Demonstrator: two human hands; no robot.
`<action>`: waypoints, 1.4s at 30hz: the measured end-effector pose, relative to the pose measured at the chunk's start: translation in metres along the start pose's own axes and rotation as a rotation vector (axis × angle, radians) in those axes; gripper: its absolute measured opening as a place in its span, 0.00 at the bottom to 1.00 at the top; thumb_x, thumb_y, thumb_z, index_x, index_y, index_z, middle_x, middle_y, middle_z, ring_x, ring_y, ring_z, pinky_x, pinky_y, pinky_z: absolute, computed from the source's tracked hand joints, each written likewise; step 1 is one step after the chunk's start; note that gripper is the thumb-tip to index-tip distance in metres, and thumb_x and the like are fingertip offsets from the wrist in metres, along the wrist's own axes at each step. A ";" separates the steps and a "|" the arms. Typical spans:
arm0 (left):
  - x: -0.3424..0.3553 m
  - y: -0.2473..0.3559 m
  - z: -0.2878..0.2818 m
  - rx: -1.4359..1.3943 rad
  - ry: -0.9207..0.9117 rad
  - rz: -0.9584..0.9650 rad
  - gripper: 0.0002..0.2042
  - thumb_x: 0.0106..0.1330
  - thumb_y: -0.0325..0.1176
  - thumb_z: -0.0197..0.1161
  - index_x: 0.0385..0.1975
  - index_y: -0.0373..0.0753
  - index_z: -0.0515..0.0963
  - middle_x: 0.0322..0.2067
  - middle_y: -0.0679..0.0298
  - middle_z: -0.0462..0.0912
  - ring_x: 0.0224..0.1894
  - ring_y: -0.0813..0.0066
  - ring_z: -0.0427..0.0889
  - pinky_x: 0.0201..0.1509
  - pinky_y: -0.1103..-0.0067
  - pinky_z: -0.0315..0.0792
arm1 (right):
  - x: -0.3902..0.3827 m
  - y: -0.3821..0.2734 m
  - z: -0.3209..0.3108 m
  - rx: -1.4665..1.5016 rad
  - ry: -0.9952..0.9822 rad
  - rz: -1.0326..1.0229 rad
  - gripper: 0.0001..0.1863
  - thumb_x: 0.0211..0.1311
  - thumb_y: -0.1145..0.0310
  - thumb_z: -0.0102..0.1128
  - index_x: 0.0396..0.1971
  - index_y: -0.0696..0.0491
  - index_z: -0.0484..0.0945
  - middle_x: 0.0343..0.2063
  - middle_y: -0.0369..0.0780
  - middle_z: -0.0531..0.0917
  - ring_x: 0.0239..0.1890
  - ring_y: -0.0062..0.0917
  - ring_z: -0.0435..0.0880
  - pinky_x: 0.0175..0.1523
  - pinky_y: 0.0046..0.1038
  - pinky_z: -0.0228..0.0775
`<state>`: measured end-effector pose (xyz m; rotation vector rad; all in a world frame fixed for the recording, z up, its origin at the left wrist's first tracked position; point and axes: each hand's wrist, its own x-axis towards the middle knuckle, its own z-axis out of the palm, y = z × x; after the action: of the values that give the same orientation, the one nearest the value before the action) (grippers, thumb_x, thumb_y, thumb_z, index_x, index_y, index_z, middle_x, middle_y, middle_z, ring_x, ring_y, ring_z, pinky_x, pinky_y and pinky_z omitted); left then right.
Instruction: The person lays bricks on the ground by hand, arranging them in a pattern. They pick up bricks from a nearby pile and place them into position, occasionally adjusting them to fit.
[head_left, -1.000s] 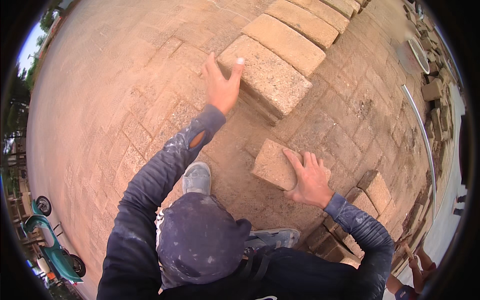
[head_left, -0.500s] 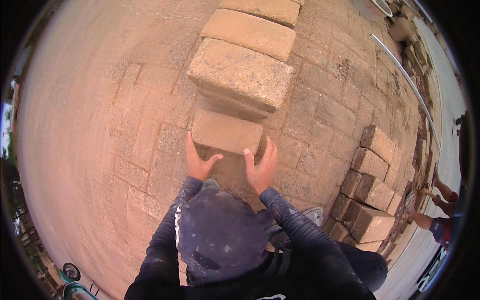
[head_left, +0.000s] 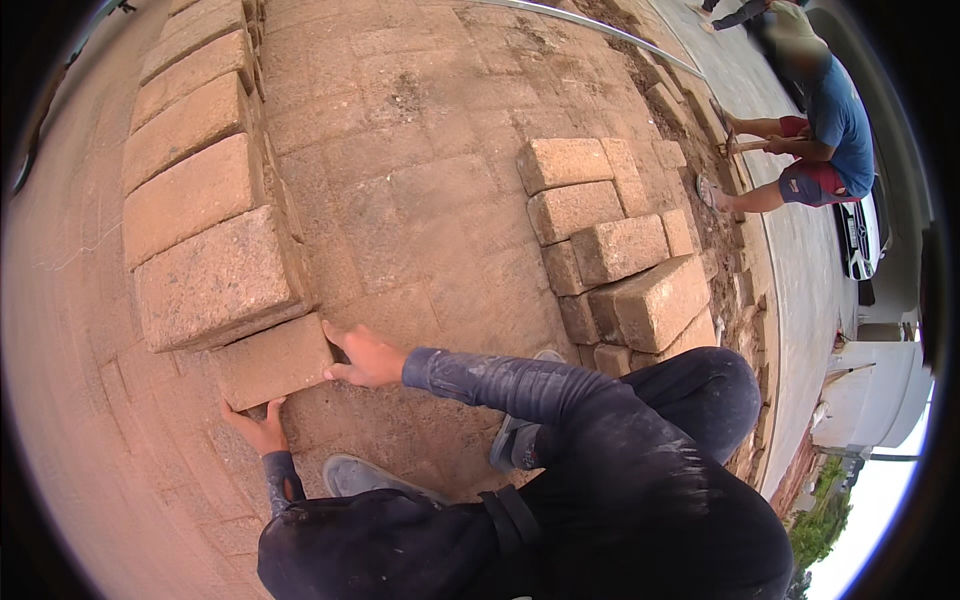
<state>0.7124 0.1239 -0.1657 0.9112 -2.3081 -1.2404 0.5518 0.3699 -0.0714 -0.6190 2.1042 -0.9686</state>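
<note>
A tan, dusty paving brick (head_left: 275,362) lies low on the paved ground, directly against the near end of a row of bricks. My left hand (head_left: 262,430) is at its near left corner, thumb along the near side and a finger at the left end. At the opposite end, my right hand (head_left: 370,358) has its thumb and fingers against the brick. Between them, both hands grip it by its ends. The nearest brick of the row (head_left: 215,280) is thicker and rougher on top and overhangs the held one slightly.
A stack of several bricks (head_left: 650,300) stands to my right, near my knee. My sandalled foot (head_left: 375,478) is close to the held brick. Beyond lie a long metal bar (head_left: 600,35) and a dirt strip. Another person (head_left: 835,120) bends there with a wooden-handled tool.
The view has swung to the right, bringing the brick stack and other person further in. My hands have closed from beside the brick onto its ends.
</note>
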 end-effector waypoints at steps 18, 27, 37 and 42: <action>0.125 0.214 0.006 0.682 0.360 0.418 0.27 0.75 0.53 0.50 0.63 0.39 0.71 0.66 0.56 0.69 0.69 0.59 0.64 0.72 0.60 0.47 | -0.097 0.281 -0.377 -0.381 0.922 1.010 0.41 0.63 0.39 0.48 0.52 0.68 0.77 0.56 0.62 0.73 0.65 0.53 0.66 0.68 0.49 0.57; 0.121 0.216 0.018 0.627 0.276 0.500 0.24 0.76 0.48 0.48 0.62 0.38 0.73 0.65 0.54 0.70 0.68 0.56 0.65 0.71 0.62 0.52 | -0.086 0.289 -0.369 -0.336 1.098 1.036 0.49 0.59 0.33 0.51 0.56 0.72 0.71 0.64 0.61 0.62 0.70 0.54 0.55 0.70 0.54 0.49; 0.111 0.299 0.031 0.899 0.174 0.705 0.27 0.72 0.46 0.58 0.63 0.34 0.68 0.65 0.49 0.67 0.67 0.52 0.65 0.70 0.61 0.55 | -0.124 0.294 -0.423 -0.285 0.799 0.911 0.43 0.60 0.32 0.49 0.43 0.63 0.83 0.46 0.56 0.84 0.51 0.48 0.82 0.56 0.43 0.72; 0.053 0.408 0.181 0.522 -0.694 0.890 0.23 0.65 0.38 0.68 0.55 0.32 0.72 0.54 0.48 0.76 0.55 0.54 0.76 0.57 0.66 0.70 | -0.145 0.301 -0.438 -0.263 0.713 0.801 0.43 0.61 0.32 0.48 0.42 0.64 0.83 0.44 0.56 0.84 0.50 0.48 0.83 0.55 0.42 0.73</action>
<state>0.4184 0.3610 0.0774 -0.5594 -3.0621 -0.5894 0.2657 0.8401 -0.0508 0.5418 2.7579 -0.4656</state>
